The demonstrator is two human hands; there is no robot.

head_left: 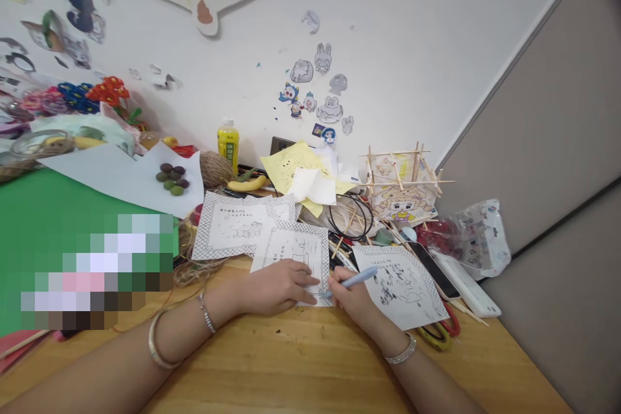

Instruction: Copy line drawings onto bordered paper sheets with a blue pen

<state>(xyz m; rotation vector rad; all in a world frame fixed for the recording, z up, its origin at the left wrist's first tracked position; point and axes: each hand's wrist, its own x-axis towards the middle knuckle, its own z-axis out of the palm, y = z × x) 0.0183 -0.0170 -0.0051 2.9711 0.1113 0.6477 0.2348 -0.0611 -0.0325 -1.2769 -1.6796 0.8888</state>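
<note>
My left hand [276, 286] lies flat on the lower edge of a white sheet with a patterned border and line drawings [294, 251], fingers stretched out. My right hand [350, 297] grips a light blue pen [352, 280] whose tip meets the sheet's lower right corner. A second bordered sheet [237, 223] lies behind it to the left, and a third [400, 284] lies just right of my right hand. Both wrists wear bracelets.
A wooden table [301, 369] carries green paper [58, 213], a twine ball [216, 169], a yellow bottle [228, 139], yellow notes [291, 165], a stick-frame lantern [402, 184], a phone [431, 268] and a plastic bag [475, 233]. Stickers cover the wall.
</note>
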